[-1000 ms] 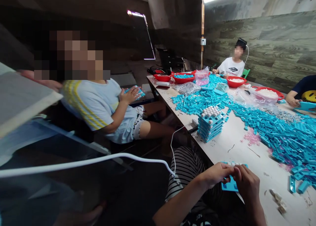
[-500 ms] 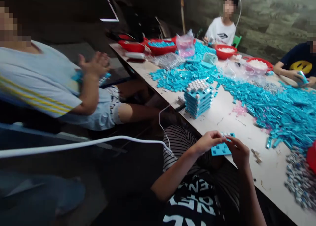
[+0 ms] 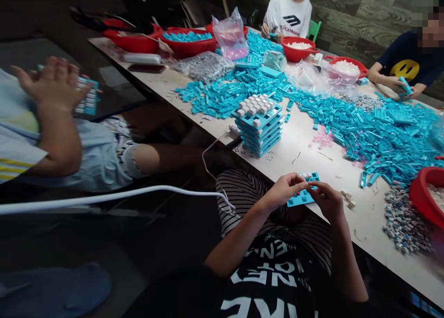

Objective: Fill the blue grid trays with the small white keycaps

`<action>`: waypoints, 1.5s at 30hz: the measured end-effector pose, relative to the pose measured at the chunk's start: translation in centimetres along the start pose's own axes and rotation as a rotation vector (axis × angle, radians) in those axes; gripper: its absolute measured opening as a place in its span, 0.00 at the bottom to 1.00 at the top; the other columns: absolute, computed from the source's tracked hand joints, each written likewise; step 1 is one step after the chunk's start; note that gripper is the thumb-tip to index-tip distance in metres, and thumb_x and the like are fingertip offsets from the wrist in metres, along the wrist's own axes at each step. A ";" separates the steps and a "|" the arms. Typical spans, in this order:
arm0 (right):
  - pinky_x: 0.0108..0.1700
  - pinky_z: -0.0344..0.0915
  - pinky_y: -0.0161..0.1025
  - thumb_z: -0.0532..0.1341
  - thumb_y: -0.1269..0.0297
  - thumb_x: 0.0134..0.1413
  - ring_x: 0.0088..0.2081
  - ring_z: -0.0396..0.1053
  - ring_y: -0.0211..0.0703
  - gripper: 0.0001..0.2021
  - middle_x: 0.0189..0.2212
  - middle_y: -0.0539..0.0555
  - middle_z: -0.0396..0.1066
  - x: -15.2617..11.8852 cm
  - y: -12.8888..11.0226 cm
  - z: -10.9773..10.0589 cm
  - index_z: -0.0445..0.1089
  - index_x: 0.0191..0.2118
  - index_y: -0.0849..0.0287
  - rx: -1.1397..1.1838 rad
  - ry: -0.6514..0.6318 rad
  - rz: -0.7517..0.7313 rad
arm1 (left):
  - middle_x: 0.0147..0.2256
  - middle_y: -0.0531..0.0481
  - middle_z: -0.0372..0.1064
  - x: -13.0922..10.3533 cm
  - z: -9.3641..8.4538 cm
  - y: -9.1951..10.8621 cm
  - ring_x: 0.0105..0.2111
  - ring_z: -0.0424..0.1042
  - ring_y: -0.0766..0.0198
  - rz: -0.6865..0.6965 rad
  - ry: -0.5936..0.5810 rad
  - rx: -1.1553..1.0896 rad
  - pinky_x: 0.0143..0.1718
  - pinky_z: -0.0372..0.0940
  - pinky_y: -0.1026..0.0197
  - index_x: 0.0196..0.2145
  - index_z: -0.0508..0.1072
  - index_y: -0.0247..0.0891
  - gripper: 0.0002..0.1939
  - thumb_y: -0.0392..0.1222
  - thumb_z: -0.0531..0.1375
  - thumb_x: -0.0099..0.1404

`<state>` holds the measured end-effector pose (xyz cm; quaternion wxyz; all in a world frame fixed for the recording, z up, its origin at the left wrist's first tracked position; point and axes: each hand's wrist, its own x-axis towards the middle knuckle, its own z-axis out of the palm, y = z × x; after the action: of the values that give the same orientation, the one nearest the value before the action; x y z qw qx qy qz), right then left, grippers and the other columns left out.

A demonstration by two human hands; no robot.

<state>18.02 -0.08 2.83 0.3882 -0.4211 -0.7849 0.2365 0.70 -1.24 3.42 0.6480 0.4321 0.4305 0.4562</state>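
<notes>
A blue tray with square openings [image 3: 301, 198] lies at the near table edge, with a few white pieces along its far side. Over it, my left hand [image 3: 285, 189] and my right hand [image 3: 328, 198] meet with their fingertips pinched together. Whatever sits between the fingertips is too small to make out. Beyond my left hand stands a stack of blue trays [image 3: 261, 135], topped with white keycap-like blocks [image 3: 255, 105]. Small pale pieces [image 3: 348, 200] lie just right of my right hand.
Loose blue parts [image 3: 364, 130] cover much of the table [image 3: 301, 146]. Red bowls [image 3: 425, 197] and a metallic parts pile [image 3: 405, 221] are at right. A white cable [image 3: 138, 194] crosses at left. A person [image 3: 55, 96] sits left; two others sit across.
The camera view has shifted, so the table and stack appear further left. My hands remain together over the tray. The left neighbour's hand shows a blue tray with white pieces more clearly.
</notes>
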 end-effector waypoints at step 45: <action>0.27 0.60 0.32 0.58 0.53 0.53 0.23 0.65 0.35 0.14 0.23 0.49 0.71 2.8 7.6 -0.2 0.74 0.38 0.55 -0.210 -0.375 0.023 | 0.43 0.47 0.69 3.8 -1.8 -6.1 0.46 0.64 0.61 0.573 0.122 0.792 0.49 0.60 0.57 0.35 0.73 0.39 0.06 0.37 0.57 0.60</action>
<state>20.90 6.40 -1.21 0.1868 -0.4169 -0.8588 0.2320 1.13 1.45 -3.49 0.2560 0.7187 0.4721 0.4417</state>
